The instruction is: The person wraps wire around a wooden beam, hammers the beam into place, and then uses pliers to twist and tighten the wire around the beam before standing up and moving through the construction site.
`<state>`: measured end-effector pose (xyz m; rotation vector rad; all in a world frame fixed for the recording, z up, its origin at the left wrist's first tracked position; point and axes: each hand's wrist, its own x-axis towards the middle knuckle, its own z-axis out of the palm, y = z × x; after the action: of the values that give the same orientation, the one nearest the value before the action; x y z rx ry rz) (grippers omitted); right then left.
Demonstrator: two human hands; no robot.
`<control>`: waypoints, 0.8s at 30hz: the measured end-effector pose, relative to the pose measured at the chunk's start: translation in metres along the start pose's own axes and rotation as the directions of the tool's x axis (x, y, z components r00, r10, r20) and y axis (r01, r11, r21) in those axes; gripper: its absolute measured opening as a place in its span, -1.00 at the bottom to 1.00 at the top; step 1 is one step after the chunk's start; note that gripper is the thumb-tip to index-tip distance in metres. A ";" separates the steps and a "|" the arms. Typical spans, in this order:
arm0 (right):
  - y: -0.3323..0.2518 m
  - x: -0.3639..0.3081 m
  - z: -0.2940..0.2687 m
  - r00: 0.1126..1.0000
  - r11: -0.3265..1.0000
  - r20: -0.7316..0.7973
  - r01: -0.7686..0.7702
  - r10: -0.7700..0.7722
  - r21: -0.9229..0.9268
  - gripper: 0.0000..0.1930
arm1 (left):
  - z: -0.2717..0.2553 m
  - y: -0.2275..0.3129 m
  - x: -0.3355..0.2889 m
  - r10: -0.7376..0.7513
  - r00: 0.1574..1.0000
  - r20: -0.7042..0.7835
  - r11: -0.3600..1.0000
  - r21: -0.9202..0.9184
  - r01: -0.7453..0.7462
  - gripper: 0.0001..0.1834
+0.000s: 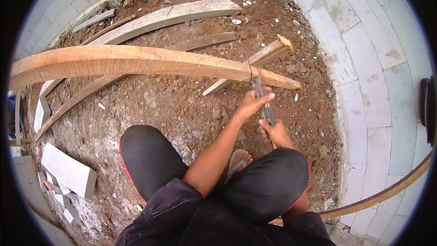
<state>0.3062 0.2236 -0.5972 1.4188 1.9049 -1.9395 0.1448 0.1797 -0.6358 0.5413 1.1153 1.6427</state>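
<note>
A long orange-brown wooden beam (136,59) stretches from the left edge to just ahead of my hands. Near its tapered right end, a thin dark wire (251,67) loops round the wood. The head of the grey metal pincers (258,86) meets this wire at the beam's lower edge; whether the jaws bite it is too small to tell. My left hand (253,105) is closed round the upper part of the tool. Lower down, my right hand (276,133) grips the handle ends. Beneath the beam, a shorter timber piece (264,55) crosses at a slant.
Loose brown soil (195,105) lies around me, with more planks (182,11) beyond the beam. A pale block wall (378,105) rises on the right. White blocks (68,168) lie at left. Behind my right side, a curved-looking timber (378,193) leans towards the wall.
</note>
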 end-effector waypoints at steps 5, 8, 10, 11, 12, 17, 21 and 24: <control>-0.013 -0.003 0.000 0.899 0.840 0.428 -0.301 0.092 0.452 -0.77 | 0.003 -0.005 0.012 0.083 0.996 0.042 0.936 -0.347 -0.064 -0.56; -0.004 -0.008 0.015 0.975 0.949 0.212 -0.120 0.059 0.290 -0.75 | 0.005 -0.015 0.007 -0.070 0.984 0.161 0.754 -0.638 0.158 -0.67; -0.019 -0.020 0.041 0.985 0.989 -0.124 0.112 -0.123 -0.092 -0.67 | 0.001 -0.015 0.004 -0.114 0.992 0.048 0.751 -0.649 0.118 -0.67; -0.031 -0.027 0.052 0.828 0.836 -0.366 0.205 -0.425 -0.508 -0.55 | 0.003 -0.012 0.006 -0.147 0.989 -0.030 0.755 -0.650 0.093 -0.67; -0.038 -0.030 0.058 0.632 0.546 -0.368 0.105 -0.682 -0.831 -0.39 | 0.011 -0.011 0.008 -0.153 0.984 -0.090 0.743 -0.667 0.055 -0.67; -0.027 0.021 0.056 0.425 0.277 -0.280 -0.069 -0.861 -0.958 -0.42 | 0.015 -0.011 0.033 -0.179 0.975 -0.135 0.546 -0.838 -0.016 -0.70; -0.021 0.071 -0.011 0.552 0.292 -0.297 -0.101 -0.779 -0.951 -0.69 | 0.031 -0.022 0.062 -0.126 0.978 -0.164 0.499 -0.863 -0.081 -0.71; -0.043 0.097 -0.052 0.609 0.188 -0.143 0.010 -0.780 -0.982 -0.73 | 0.028 -0.022 0.072 -0.153 0.970 -0.188 0.803 -0.596 0.011 -0.73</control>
<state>0.2521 0.3273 -0.6163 1.1272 3.1402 0.2066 0.1515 0.2578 -0.6539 -0.1101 0.7003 1.8892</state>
